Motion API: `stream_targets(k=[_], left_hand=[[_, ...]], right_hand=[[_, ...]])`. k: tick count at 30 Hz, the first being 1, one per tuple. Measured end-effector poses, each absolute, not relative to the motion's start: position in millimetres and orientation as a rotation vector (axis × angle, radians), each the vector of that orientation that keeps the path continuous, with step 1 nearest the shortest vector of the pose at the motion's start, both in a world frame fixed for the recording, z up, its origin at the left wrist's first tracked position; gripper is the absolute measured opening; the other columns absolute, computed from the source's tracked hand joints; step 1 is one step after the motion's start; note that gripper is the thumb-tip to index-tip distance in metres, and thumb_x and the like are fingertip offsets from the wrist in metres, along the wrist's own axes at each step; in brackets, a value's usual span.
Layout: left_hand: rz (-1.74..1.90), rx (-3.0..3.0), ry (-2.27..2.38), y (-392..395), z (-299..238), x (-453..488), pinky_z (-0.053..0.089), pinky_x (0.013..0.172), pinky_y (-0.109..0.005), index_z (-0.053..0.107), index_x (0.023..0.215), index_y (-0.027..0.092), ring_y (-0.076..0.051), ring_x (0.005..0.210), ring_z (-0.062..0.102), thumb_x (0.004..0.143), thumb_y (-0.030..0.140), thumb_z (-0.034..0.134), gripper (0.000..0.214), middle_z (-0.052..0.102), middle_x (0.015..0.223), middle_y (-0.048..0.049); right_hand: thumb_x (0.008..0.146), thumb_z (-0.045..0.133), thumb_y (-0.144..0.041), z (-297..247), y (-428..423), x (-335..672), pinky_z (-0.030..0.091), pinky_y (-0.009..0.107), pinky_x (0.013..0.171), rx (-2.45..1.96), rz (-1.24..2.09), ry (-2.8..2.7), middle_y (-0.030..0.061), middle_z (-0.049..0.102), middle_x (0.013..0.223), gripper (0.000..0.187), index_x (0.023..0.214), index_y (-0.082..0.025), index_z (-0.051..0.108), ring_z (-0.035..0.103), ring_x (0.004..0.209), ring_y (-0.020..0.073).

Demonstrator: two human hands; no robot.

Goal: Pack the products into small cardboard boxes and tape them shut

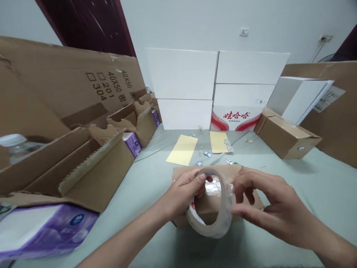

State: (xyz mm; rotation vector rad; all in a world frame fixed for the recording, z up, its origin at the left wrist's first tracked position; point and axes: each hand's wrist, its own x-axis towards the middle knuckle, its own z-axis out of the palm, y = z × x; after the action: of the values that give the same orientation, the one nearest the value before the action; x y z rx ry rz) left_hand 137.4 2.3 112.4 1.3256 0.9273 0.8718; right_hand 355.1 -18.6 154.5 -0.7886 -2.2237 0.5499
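Observation:
My left hand (182, 193) grips a roll of clear packing tape (214, 227), thumb on its upper rim and fingers curled through its core. My right hand (264, 204) pinches at the roll's right side, fingers closed on the tape's surface. The roll is held upright just above a small brown cardboard box (208, 203) that lies on the pale green table (147, 178) right in front of me. Much of the box top is hidden behind my hands and the roll.
Open cardboard cartons (92, 163) with purple tissue packs (47, 230) line the left. White boxes (181, 74) and a red-printed box (237, 118) stand against the back wall. A closed brown box (287, 136) sits at right. Two yellow sheets (182, 149) and small stickers (206, 153) lie mid-table.

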Motion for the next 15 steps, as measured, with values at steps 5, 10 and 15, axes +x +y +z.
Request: stream_targets(k=[5,10,15], left_hand=[[0.834,1.375,0.999,-1,114,137,0.025,0.054,-0.027,0.052,0.078,0.019,-0.013,0.058,0.035,0.083,0.062,0.055,0.043,0.040,0.060,0.0046],[0.760,1.396,0.997,-2,114,137,0.025,0.052,-0.027,0.058,0.087,0.017,-0.012,0.058,0.033,0.082,0.065,0.054,0.048,0.038,0.061,0.0050],[0.659,1.328,0.884,1,117,134,0.022,0.050,-0.027,0.060,0.088,0.015,-0.011,0.052,0.030,0.080,0.068,0.058,0.054,0.037,0.055,0.0067]], right_hand=[[0.096,0.059,-0.029,161,-18,357,0.042,0.017,0.055,-0.813,0.696,-2.323,-0.0061,0.058,0.071,0.016,0.083,-0.023,0.055,0.050,0.062,0.0060],[0.092,0.058,-0.020,164,-12,361,0.038,0.017,0.051,-0.749,0.843,-2.372,-0.0065,0.051,0.063,0.019,0.075,-0.021,0.050,0.045,0.056,0.0062],[0.089,0.057,-0.024,155,3,364,0.031,0.020,0.043,-0.705,1.108,-2.117,-0.0057,0.046,0.055,0.024,0.068,-0.021,0.047,0.039,0.048,0.0073]])
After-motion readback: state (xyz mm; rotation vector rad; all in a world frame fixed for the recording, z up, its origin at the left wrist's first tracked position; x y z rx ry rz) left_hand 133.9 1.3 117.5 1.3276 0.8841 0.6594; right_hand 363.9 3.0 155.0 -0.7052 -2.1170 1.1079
